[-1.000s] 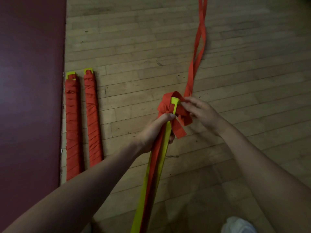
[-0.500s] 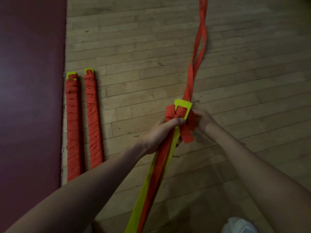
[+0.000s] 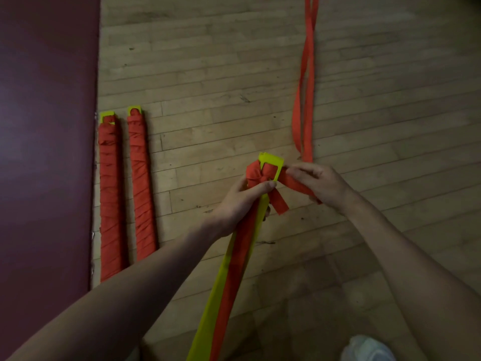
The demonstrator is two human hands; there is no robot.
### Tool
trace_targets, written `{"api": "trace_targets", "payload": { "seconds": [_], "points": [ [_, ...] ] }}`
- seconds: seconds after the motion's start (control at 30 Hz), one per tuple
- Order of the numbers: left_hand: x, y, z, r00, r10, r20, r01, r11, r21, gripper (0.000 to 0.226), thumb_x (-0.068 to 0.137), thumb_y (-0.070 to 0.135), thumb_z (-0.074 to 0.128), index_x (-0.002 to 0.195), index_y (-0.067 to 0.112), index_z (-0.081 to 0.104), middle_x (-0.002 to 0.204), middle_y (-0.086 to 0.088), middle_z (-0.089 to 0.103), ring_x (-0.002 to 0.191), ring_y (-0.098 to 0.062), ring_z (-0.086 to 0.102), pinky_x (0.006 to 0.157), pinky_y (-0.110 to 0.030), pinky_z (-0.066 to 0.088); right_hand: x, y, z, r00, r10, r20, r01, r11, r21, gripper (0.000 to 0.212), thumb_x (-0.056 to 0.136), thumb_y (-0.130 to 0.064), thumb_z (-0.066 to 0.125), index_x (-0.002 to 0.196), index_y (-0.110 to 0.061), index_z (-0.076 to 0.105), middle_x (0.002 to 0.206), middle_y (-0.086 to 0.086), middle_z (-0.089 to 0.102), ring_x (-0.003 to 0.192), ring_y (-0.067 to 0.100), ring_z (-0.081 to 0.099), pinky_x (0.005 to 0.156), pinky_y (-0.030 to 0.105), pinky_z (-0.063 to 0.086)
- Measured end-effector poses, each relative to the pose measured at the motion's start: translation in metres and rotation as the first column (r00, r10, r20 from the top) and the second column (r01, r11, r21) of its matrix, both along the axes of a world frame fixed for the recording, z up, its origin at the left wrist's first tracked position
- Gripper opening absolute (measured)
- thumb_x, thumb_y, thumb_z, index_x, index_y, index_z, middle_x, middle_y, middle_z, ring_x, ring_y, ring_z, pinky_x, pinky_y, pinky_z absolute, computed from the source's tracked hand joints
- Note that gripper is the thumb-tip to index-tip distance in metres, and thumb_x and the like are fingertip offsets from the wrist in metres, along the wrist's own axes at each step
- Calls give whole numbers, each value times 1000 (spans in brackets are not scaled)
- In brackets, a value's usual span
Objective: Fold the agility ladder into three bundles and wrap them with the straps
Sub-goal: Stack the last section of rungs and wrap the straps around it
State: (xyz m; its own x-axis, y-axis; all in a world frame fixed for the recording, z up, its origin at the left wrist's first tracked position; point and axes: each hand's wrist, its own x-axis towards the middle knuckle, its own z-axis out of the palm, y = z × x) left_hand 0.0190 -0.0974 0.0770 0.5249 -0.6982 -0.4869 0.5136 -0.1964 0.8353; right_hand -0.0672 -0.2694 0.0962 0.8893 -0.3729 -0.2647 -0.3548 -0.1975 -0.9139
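Head view: left hand (image 3: 240, 201) grips the yellow rung bundle (image 3: 234, 259) near its far end — right hand (image 3: 318, 185) pinches the red strap (image 3: 294, 185) beside it.

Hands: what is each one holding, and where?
The left hand grips the yellow rung bundle near its top; the right hand pinches the orange strap beside it.

Matt orange woven cloth strap (image 3: 303, 100) lies on a worn, scuffed wooden plank floor (image 3: 208, 61). Smooth yellow plastic rungs (image 3: 272, 162) show a slight sheen. A matt maroon mat (image 3: 46, 126) lies alongside.
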Motion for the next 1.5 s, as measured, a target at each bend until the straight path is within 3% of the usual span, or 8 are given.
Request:
{"api": "trace_targets", "payload": {
  "seconds": [0.2, 0.5, 0.67, 0.8, 1.0, 1.13, 1.23, 1.5],
  "points": [
    [5, 4, -2, 1000, -16, 9, 16, 1000, -2, 23, 89, 23, 66, 106, 12, 54, 65, -9, 58, 55, -20, 58, 52, -29, 50, 0, -8, 4, 970, 193, -145, -206, 975, -80, 13, 93, -24, 60, 81, -23, 65, 64, -12, 62, 62, 5, 56, 60, 24, 43],
    [5, 0, -9, 972, -74, 223, 61, 996, 65, 20, 89, 14, 67, 102, 21, 53, 77, -1, 62, 61, -10, 61, 58, -27, 53, 5, 3, 8, 979, 114, -168, -122, 992, -37, 11, 90, -21, 65, 83, -13, 63, 56, -3, 63, 44, 6, 58, 42, 16, 41],
    [-2, -9, -15, 872, -129, 473, 36, 979, 201, 57, 82, 29, 71, 130, 18, 43, 100, -7, 67, 86, -27, 66, 80, -50, 55, 12, 20, 14, 985, 16, -172, -61, 964, -260, 33, 94, -35, 58, 69, -13, 59, 50, -2, 51, 36, 3, 42, 41, 20, 34],
    [-12, -11, -10, 750, -185, 636, -9, 957, 288, 52, 94, 22, 59, 133, 6, 29, 96, -7, 64, 76, -19, 64, 68, -34, 55, 20, 44, 19, 982, -123, -146, 50, 905, -423, 54, 85, -55, 61, 53, -15, 43, 50, -3, 40, 47, 11, 39, 48, 29, 28],
    [-28, -15, -5, 592, -316, 742, -68, 897, 436, 70, 100, 33, 45, 142, -6, 5, 113, -19, 60, 95, -37, 63, 76, -47, 52, 32, 49, 23, 957, -164, -239, 10, 843, -538, 57, 81, -57, 65, 48, -16, 43, 48, -1, 43, 47, 12, 44, 43, 27, 27],
    [-29, -19, -5, 764, -237, 600, -47, 907, 418, 64, 94, 34, 58, 132, 7, 14, 118, -15, 54, 104, -33, 60, 86, -44, 50, 31, 38, 10, 963, -130, -236, 25, 914, -405, 45, 86, -39, 67, 52, -15, 50, 51, 0, 49, 51, 12, 49, 48, 27, 32],
    [-21, -13, -13, 963, -117, 243, 54, 967, 249, 67, 84, 32, 73, 122, 18, 19, 118, -12, 56, 104, -24, 61, 91, -39, 51, 22, 31, 2, 972, -135, -191, 95, 974, -207, 41, 87, -31, 68, 53, -16, 51, 41, -7, 47, 36, 0, 44, 43, 17, 32],
    [-6, 9, -13, 952, -225, -207, 218, 974, -56, 55, 73, 43, 66, 115, 8, 60, 75, 1, 67, 62, -9, 64, 55, -23, 52, 5, 25, 6, 995, -59, -83, 82, 947, 309, 20, 87, -23, 63, 83, -5, 55, 39, -8, 36, 29, 1, 26, 31, 14, 20]
  ]
}}
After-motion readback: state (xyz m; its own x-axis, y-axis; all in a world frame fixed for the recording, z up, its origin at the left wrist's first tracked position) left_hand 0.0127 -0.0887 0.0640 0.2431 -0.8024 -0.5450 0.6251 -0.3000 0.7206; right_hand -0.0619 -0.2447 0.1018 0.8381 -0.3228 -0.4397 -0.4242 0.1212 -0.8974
